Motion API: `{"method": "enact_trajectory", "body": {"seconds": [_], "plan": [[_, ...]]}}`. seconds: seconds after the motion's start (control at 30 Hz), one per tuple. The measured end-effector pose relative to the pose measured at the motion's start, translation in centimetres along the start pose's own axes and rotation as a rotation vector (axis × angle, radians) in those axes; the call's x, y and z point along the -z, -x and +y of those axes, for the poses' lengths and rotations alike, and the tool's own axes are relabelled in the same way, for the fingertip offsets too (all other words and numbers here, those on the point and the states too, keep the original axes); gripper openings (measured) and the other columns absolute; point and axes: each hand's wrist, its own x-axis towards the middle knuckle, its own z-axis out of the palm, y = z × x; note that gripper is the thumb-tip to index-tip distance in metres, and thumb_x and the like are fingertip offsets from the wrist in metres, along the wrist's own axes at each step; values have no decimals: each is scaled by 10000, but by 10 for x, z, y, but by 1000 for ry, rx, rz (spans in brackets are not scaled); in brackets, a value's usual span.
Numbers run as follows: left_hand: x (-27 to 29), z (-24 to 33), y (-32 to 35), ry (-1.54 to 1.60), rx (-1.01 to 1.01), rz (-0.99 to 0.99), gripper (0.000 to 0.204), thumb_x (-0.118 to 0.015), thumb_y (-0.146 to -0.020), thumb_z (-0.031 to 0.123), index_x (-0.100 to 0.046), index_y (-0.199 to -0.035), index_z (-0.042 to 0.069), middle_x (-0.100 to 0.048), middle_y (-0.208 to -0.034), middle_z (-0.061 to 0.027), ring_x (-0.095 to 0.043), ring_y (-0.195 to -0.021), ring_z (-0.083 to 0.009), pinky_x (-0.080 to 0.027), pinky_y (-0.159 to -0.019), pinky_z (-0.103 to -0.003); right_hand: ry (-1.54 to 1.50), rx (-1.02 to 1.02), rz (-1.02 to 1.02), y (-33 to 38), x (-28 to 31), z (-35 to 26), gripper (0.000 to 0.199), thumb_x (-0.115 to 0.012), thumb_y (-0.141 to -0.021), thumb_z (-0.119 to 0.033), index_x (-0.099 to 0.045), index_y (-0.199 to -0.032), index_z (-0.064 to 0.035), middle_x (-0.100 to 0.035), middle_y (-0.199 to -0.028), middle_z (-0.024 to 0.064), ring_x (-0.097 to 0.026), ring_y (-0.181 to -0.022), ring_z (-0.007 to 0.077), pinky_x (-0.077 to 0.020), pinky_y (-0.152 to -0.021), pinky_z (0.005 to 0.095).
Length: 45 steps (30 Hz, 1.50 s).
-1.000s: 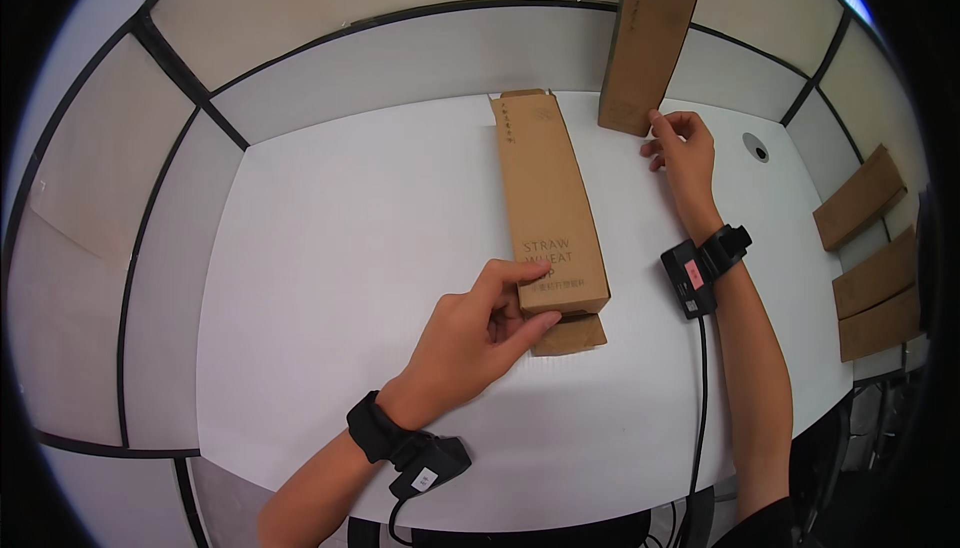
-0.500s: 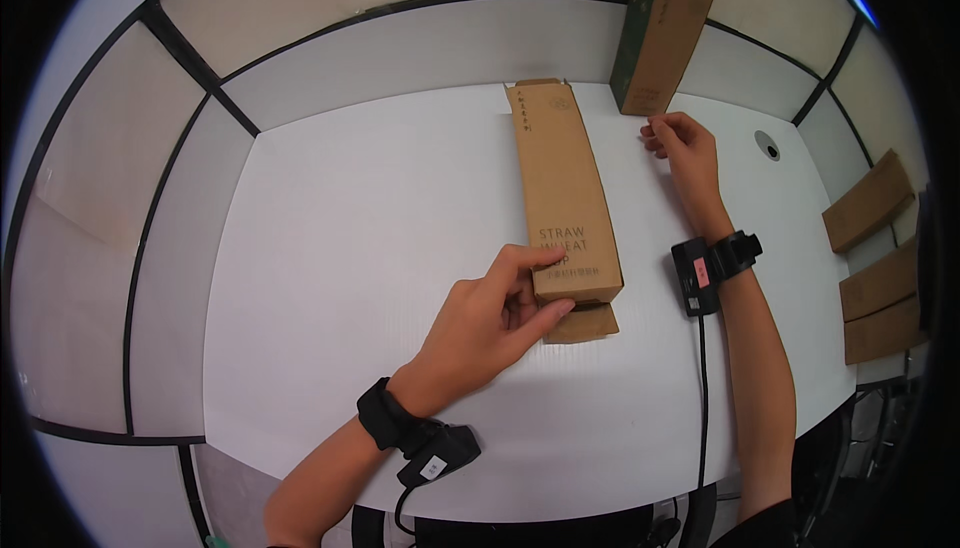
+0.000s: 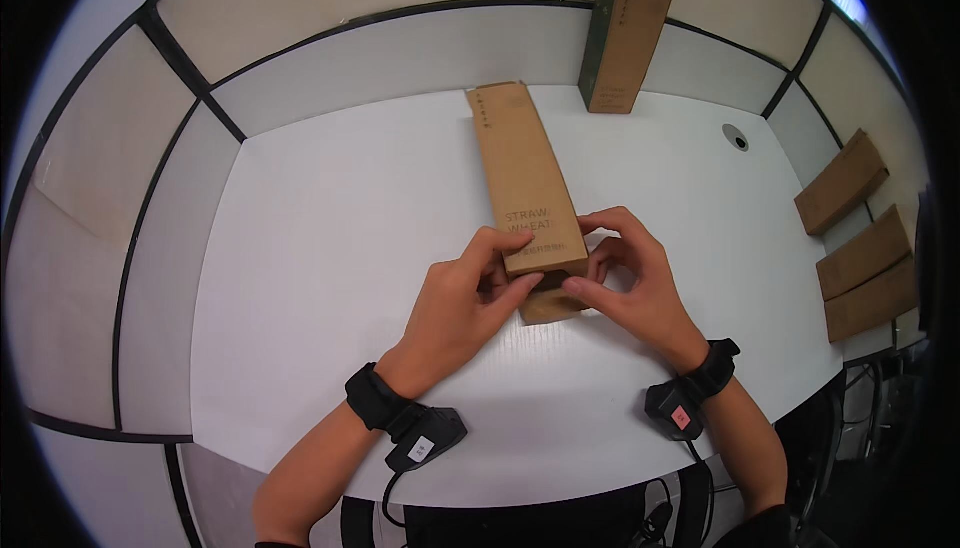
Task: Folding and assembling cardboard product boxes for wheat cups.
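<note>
A long brown cardboard box (image 3: 528, 173) lies on the white table, its near end open with a flap folded down toward me. My left hand (image 3: 460, 293) grips the near left corner, fingers on top and thumb at the opening's edge. On the other side, my right hand (image 3: 635, 283) is curled at the near right corner, its thumb by the open end and its fingers against the side. The inside of the box looks dark, and its contents cannot be made out.
A second brown box with a green side (image 3: 628, 43) stands upright at the table's back edge, its top flaps open. More flat brown cardboard boxes (image 3: 842, 183) lean by the right wall. A round cable hole (image 3: 736, 136) sits at the back right. Cabled black devices are strapped to both wrists.
My right hand has come back from near the standing box to the lying box's near right corner. My left hand keeps its hold. The whole view has shifted slightly.
</note>
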Motion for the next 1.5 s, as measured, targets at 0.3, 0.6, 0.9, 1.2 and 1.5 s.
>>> {"method": "enact_trajectory", "body": {"seconds": [0.3,0.6,0.9,1.2,1.5], "plan": [[-10,0,-3,-135,-104,163,239,-687,-852,44,-578,-1064,28,-621,-639,-46,-532,-531,-60,-423,-507,-214,173,52,142,-3,-8,9,186,-721,-791,-32,-581,-907,10,-598,-720,23,-541,-580,65,-455,-525,209],[-14,2,-3,-161,-72,219,263,-702,-823,54,-585,-1058,36,-566,-581,-61,-554,-478,-132,-451,-480,-242,317,40,131,-5,-10,11,287,-741,-718,-32,-522,-903,-20,-537,-631,57,-559,-539,173,-467,-517,283],[-15,-1,-2,-202,-43,152,489,-725,-745,23,-501,-1173,97,-541,-631,-42,-540,-529,-147,-462,-514,-271,271,-17,56,-1,-10,1,308,-686,-726,-5,-435,-904,-24,-493,-631,54,-542,-546,168,-464,-519,290],[-8,11,1,-220,-105,105,492,-687,-737,-39,-526,-1192,52,-635,-866,-63,-522,-629,-118,-485,-620,-247,246,-10,9,-1,-5,0,335,-691,-719,-41,-427,-925,-34,-537,-775,69,-557,-628,151,-455,-543,273],[2,0,-4,-227,-180,88,641,-627,-758,-57,-469,-1368,64,-550,-887,-113,-620,-796,-237,-523,-762,-325,243,87,-4,-4,1,11,392,-629,-786,-17,-545,-1168,21,-646,-962,118,-562,-634,167,-453,-553,270]]}}
